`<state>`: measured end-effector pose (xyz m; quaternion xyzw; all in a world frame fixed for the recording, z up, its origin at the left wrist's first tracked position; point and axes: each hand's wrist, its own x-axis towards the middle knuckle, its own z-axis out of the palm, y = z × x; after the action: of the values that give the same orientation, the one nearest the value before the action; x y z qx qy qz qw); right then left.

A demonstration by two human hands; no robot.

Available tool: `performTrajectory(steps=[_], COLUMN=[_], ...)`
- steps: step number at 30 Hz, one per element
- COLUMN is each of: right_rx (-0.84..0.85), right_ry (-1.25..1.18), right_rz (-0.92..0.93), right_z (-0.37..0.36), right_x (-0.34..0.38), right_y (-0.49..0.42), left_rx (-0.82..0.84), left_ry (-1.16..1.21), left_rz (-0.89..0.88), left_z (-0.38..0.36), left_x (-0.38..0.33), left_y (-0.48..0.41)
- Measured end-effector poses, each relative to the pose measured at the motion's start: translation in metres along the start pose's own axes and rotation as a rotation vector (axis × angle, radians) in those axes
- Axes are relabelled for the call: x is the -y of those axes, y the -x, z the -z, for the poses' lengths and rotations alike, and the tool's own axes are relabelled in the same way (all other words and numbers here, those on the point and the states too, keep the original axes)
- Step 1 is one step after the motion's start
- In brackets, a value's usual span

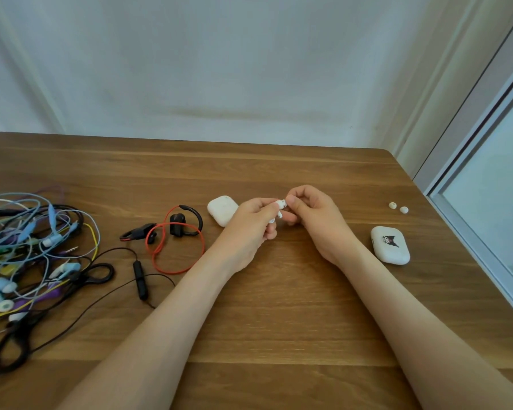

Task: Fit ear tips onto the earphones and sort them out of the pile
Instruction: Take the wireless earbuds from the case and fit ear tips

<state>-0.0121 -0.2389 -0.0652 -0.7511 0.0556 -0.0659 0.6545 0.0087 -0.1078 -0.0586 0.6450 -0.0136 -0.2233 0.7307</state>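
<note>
My wooden table (279,321) carries a tangled earphone pile (27,255) at left, red-corded sport earphones (175,241) and a plain white case (219,209) mid-table, a cartoon-printed case (390,245) at right, and two loose ear tips (393,205) just beyond it.

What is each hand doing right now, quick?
Left hand: holds the white earbud by its stem.
Right hand: pinches the head end of the same earbud.

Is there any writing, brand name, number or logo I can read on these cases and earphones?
No readable words or numbers anywhere.
On the case on the right: a black cartoon figure, no legible lettering.
On the plain white case: no marking I can read.
On the black inline remote: too small to tell.
On the white earbud, pinched by the left hand and right hand: nothing legible.
</note>
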Motion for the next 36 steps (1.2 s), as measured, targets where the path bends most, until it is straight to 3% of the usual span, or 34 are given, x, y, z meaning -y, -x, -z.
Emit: performTrajectory(steps=[16,24,36], right_rx=[0.0,0.147,0.048], right_ry=[0.069,0.004,0.076], right_rz=[0.01,-0.011,0.088], right_z=[-0.0014,0.0054,-0.0013], right_x=[0.0021,0.0061,0.0003], right_y=[0.0008,0.0009,0.0071], left_rx=[-0.026,-0.012,-0.061], left_ry=[0.003,-0.009,-0.071], left_rz=[0.002,-0.007,-0.008], left_z=[0.0011,0.0018,-0.0001], left_x=[-0.001,0.0004,0.0012], left_y=[0.0003,-0.0005,-0.0003])
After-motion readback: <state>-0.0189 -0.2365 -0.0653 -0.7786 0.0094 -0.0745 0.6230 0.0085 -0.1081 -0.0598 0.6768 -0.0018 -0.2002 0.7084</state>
